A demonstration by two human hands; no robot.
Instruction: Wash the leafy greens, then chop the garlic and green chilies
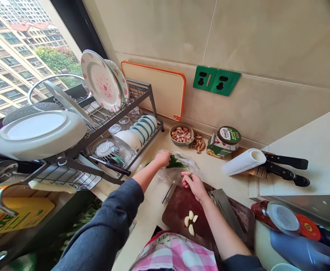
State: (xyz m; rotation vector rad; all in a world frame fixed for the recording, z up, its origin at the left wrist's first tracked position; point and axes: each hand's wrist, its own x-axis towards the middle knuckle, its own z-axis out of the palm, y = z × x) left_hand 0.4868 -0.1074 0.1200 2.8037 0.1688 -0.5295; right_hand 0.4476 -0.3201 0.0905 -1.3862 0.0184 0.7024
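Green leaves (177, 162) in clear plastic (169, 175) run lengthwise rightward from my curled left hand (163, 158), whose hold I cannot tell from here, toward my right hand (194, 184), pinching a green bit (190, 175).

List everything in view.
Plastic bag: one, clear, centre
Leaves: several, green, at bag
Chopping board: one, dark red, front
Peeled garlic: four, cream, on board
Blade: one, grey, on board
Garlic bowl: one, brown, near wall
Ginger: uncounted, brown, beside bowl
Jar: one, green-lidded, beside ginger
Paper roll: one, white, right
Knife handles: two, black, right
Sockets: two, green, wall
Second board: one, cream, wall
Crockery rack: one, grey, left
Containers: several, mixed, lower right
Left hand: one, at leaves
Right hand: one, near bag
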